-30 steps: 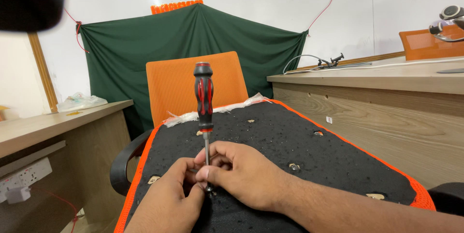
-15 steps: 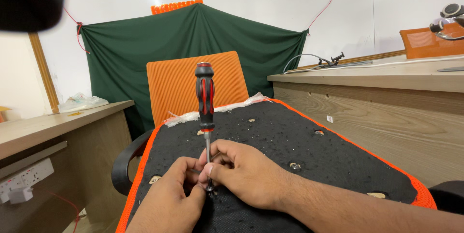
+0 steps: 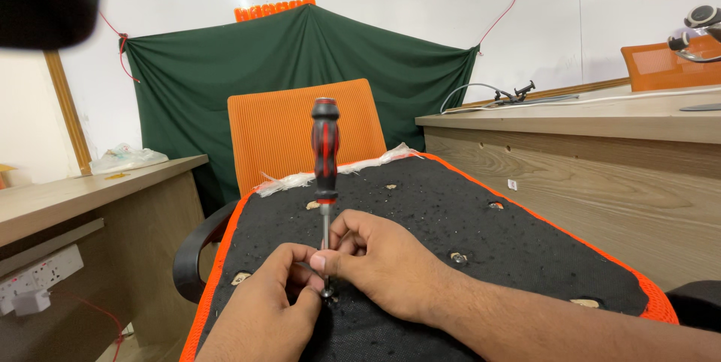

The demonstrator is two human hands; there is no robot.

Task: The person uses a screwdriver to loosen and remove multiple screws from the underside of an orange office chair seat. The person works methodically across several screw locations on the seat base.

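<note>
Red-and-black-handled screwdriver with a thin steel shaft (image 3: 325,153) upright near the middle of the black fabric seat underside with orange mesh edging (image 3: 466,234). Right hand (image 3: 379,264) pinching the shaft between thumb and fingers; left hand (image 3: 274,306) curled closed around the tip, just beside.

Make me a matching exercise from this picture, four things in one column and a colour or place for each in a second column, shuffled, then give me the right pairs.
Things
1. screwdriver
2. chair back
3. cloth on the wall
4. power strip

Colour or place
A. dark green, hung behind the chair
B. white, under the desk at the left
C. orange ribbed panel
D. black and red handle, upright, shaft pinched by the left hand and right hand

Pairs: 1-D, 2-C, 3-A, 4-B
</note>
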